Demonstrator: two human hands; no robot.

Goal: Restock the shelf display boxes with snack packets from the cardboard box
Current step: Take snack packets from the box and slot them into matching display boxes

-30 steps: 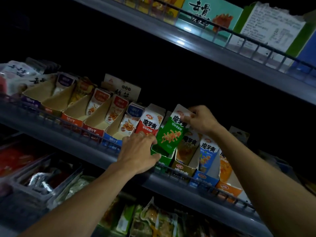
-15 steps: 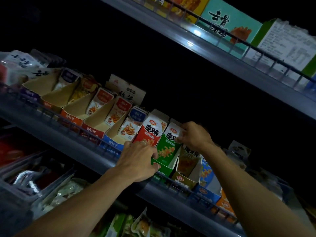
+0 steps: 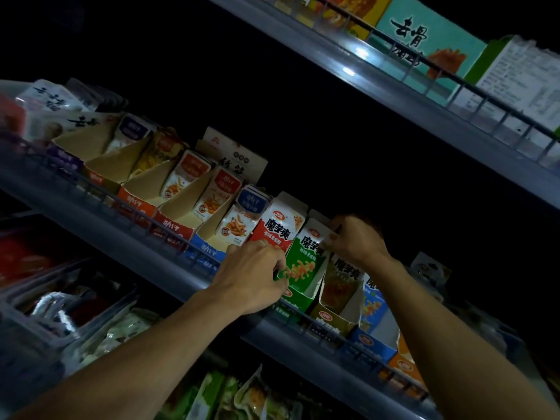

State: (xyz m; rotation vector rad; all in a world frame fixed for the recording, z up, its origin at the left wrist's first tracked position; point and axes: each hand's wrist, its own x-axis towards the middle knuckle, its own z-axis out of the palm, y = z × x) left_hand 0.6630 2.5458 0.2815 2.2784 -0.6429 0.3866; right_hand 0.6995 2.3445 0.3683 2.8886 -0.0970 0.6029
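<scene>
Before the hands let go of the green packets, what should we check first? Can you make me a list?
1. Right hand pinches the top of the green packets: ok.
2. Left hand grips the front of the green display box low down: ok.
3. Packets sit down inside the green box, printed face forward: ok, though the bottom edge is hidden.
4. Packets all the way to the back of the box: cannot tell, too dark behind.
5. Red packets next door stand upright, not knocked: ok.
6. Green box behind the shelf rail: ok.
</scene>
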